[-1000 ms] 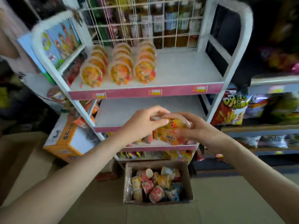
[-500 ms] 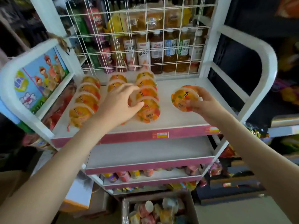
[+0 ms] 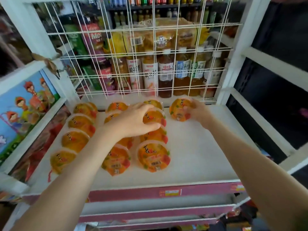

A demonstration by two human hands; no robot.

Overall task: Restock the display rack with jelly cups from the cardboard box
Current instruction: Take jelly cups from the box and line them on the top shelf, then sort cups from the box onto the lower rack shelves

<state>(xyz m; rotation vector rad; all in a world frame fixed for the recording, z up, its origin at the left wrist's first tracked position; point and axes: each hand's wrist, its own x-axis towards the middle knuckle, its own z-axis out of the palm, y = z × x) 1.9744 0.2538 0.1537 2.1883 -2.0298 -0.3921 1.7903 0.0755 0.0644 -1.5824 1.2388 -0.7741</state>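
Cup [image 3: 180,111] moved rearward, right hand [image 3: 199,112] gripping.

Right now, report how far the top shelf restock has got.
Done: three rows of jelly cups fill the left of the shelf. In hand: the right hand holds a lone cup at the back; the left hand grips a third-row cup. Left: the bare right side.

The round orange jelly cups [image 3: 154,156] are clear glossy plastic under shiny printed film lids. The white top shelf of the display rack [image 3: 200,155] looks matt and faintly grainy. The white wire grid [image 3: 173,69] behind is smooth coated metal. The drink bottles [image 3: 165,75] beyond it are glossy plastic.
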